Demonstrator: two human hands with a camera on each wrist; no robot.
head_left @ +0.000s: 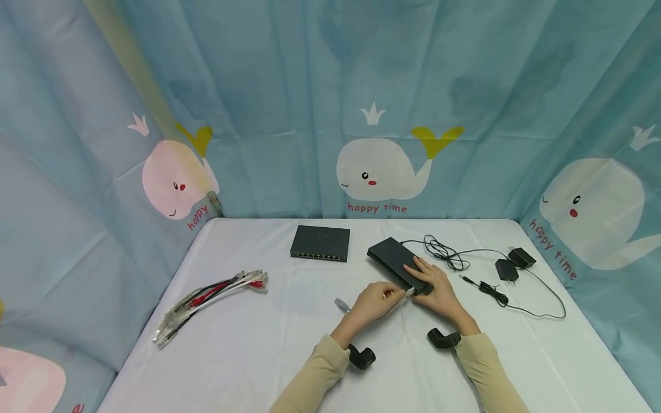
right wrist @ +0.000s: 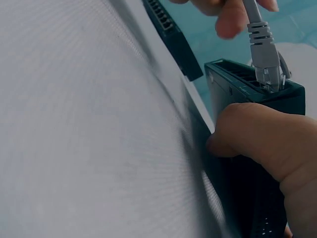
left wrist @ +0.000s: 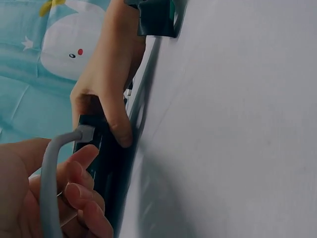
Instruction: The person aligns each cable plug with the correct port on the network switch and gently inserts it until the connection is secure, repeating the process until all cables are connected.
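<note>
My right hand [head_left: 436, 289] grips a black network switch [head_left: 391, 258] by its near end, thumb on one side and fingers on the other. In the right wrist view a grey network cable's clear plug [right wrist: 269, 77] stands at an end port of the switch, part of it still visible outside. My left hand [head_left: 376, 301] is beside that plug. Its loosely bent fingers [left wrist: 88, 154] lie about the grey cable [left wrist: 49, 191], apart from the plug in the left wrist view. The cable's other plug [head_left: 342, 305] lies on the table, left of the left hand.
A second black switch [head_left: 320, 242] sits at the back middle, ports facing forward. At left lies a bundle of bagged cables [head_left: 209, 301]. Two black power adapters [head_left: 506, 270] with thin black leads [head_left: 547, 315] lie at right. A whale-print curtain [head_left: 310, 115] encloses the table [head_left: 248, 367].
</note>
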